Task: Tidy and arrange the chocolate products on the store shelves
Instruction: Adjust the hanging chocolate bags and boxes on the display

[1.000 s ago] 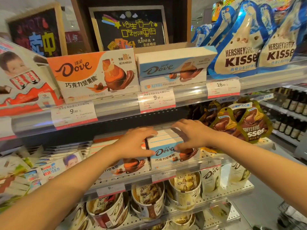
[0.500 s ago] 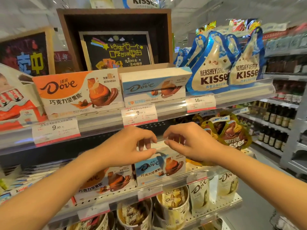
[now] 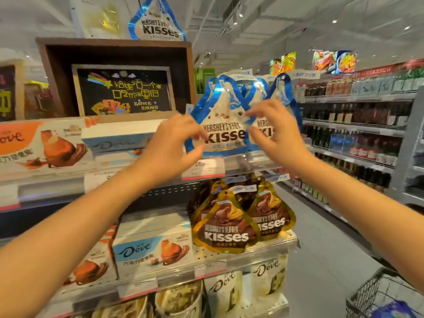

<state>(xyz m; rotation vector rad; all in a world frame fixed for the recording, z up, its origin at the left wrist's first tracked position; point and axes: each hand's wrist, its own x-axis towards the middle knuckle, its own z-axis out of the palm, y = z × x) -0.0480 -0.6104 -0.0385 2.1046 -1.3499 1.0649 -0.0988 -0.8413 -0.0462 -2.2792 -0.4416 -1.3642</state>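
Note:
A blue and white Hershey's Kisses bag (image 3: 226, 134) stands at the front of the upper shelf (image 3: 252, 160), with more blue bags (image 3: 282, 92) behind it. My left hand (image 3: 169, 145) curls thumb and fingers round the front bag's left edge. My right hand (image 3: 273, 134) pinches its right edge, partly covering the bag beside it. One shelf down are gold Kisses bags (image 3: 226, 235) and a blue Dove box (image 3: 151, 249). Another blue Dove box (image 3: 119, 138) and an orange Dove box (image 3: 41, 145) sit left of the blue bags.
A chalkboard sign (image 3: 124, 92) in a wooden frame stands behind the Dove boxes. White Dove pouches (image 3: 268, 276) and tubs fill the lower shelves. A wire basket (image 3: 378, 292) is at the bottom right. Across the aisle floor (image 3: 321, 249), shelves of bottles (image 3: 355, 125) run along the right.
Both hands have left the blue Dove box on the lower shelf and risen up and right to the front blue Kisses bag. The view has tilted upward.

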